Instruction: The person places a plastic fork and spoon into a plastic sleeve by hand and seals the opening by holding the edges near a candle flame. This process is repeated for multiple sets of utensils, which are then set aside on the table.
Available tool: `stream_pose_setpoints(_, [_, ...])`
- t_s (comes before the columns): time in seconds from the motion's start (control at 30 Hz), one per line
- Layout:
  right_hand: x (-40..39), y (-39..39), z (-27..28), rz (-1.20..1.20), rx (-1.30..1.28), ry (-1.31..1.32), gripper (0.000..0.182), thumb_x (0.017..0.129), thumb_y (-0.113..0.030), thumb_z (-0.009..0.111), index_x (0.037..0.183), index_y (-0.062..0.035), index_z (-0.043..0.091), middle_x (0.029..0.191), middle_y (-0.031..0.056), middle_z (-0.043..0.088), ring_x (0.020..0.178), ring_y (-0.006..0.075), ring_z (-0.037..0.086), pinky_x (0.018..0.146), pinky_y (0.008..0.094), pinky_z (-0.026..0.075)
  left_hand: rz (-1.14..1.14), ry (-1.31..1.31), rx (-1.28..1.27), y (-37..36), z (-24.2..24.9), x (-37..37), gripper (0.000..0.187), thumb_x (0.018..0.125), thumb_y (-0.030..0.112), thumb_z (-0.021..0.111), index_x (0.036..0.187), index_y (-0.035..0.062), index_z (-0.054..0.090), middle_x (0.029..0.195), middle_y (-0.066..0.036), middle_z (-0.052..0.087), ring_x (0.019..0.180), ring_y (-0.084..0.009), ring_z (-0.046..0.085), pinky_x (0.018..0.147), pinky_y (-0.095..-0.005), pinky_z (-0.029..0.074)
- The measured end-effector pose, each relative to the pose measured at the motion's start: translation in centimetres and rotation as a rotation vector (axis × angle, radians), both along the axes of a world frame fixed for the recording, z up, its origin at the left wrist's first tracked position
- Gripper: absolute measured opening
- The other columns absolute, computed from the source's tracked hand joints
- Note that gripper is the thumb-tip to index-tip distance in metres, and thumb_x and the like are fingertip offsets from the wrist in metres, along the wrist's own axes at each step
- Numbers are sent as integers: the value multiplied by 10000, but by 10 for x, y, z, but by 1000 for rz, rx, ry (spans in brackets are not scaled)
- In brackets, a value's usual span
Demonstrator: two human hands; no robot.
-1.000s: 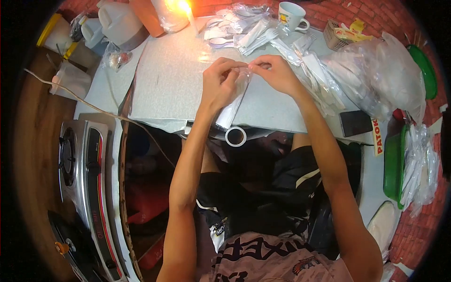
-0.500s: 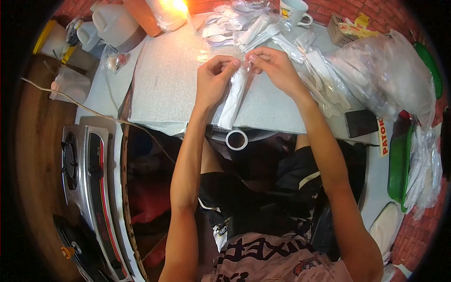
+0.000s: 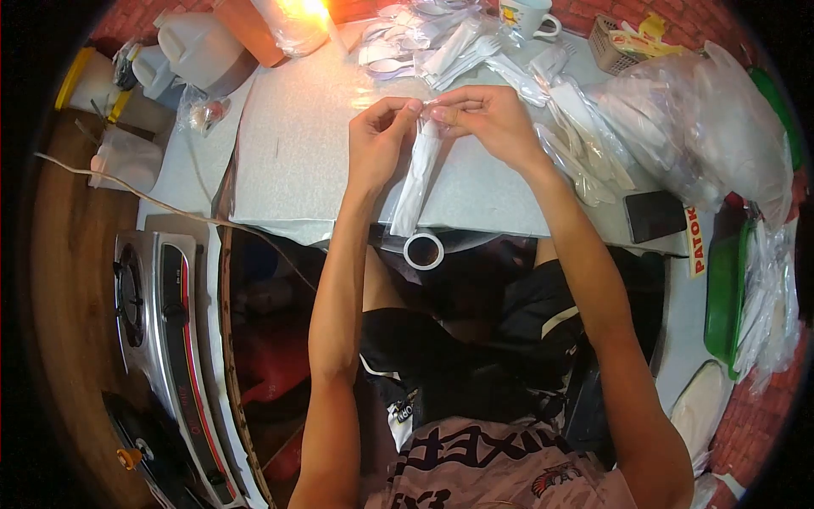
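Note:
A clear plastic bag (image 3: 415,182) with a white napkin-like wrap inside lies lengthwise on the table, its lower end at the front edge. My left hand (image 3: 380,140) pinches the bag's top end between thumb and forefinger. Close beside it, my right hand (image 3: 485,123) is closed on the same top end, the fingertips of both hands almost meeting. Whether cutlery lies inside the wrap cannot be made out. Beyond my hands is a heap of packed plastic spoons and forks (image 3: 390,64). More bagged cutlery (image 3: 585,127) lies right of my right hand.
A bright flame-like light (image 3: 309,10) glows at the back, near the bagged cutlery. A cup (image 3: 527,17), a basket (image 3: 612,47), a large plastic bag (image 3: 678,119) and a phone (image 3: 655,216) stand or lie rightward. At left are jugs (image 3: 203,51) and a gas stove (image 3: 157,314). A tape roll (image 3: 423,252) shows below the table edge.
My right fingers have drawn in closer to the left ones at the bag's top end. The bag's lower end has shifted slightly left. The camera view has moved a little.

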State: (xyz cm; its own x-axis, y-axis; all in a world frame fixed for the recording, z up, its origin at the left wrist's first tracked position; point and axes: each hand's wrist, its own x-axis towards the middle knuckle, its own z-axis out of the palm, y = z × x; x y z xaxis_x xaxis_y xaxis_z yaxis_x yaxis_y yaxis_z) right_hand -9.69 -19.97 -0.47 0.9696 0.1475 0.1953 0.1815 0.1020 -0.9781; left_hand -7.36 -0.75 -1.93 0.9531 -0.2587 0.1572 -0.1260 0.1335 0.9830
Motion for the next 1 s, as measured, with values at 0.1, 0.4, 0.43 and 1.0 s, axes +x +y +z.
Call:
stream_pose_setpoints(0.1, [0,2,0,-20,43,4,239,923,-67,739,1117,70,721,994,129,750,883,164,725,741,281,625,8,-17,-33,4,-5,4,182,1009,173,662,987,5,727,754,28,625,650,-41,499,592,-210,365])
stream_pose_setpoints(0.4, [-2,0,5,-95,-24,5,238,918,-88,750,1101,61,724,955,132,750,821,157,723,666,274,611,26,-9,121,-4,6,-3,189,954,165,737,990,-20,733,749,-5,668,636,-46,541,563,-215,404])
stream_pose_setpoints(0.43, [-3,1,7,-98,0,29,240,918,-98,753,1098,59,724,942,131,749,803,155,722,653,271,606,7,11,54,-2,4,-2,189,952,162,739,997,-21,734,771,-13,683,653,-49,557,572,-214,414])
stream_pose_setpoints(1.0, [1,3,-11,41,-74,28,266,1010,-239,659,1063,14,721,858,67,721,716,125,709,566,242,572,28,-52,-57,0,-4,4,169,1001,158,658,993,-1,713,798,5,657,683,-44,529,595,-213,396])
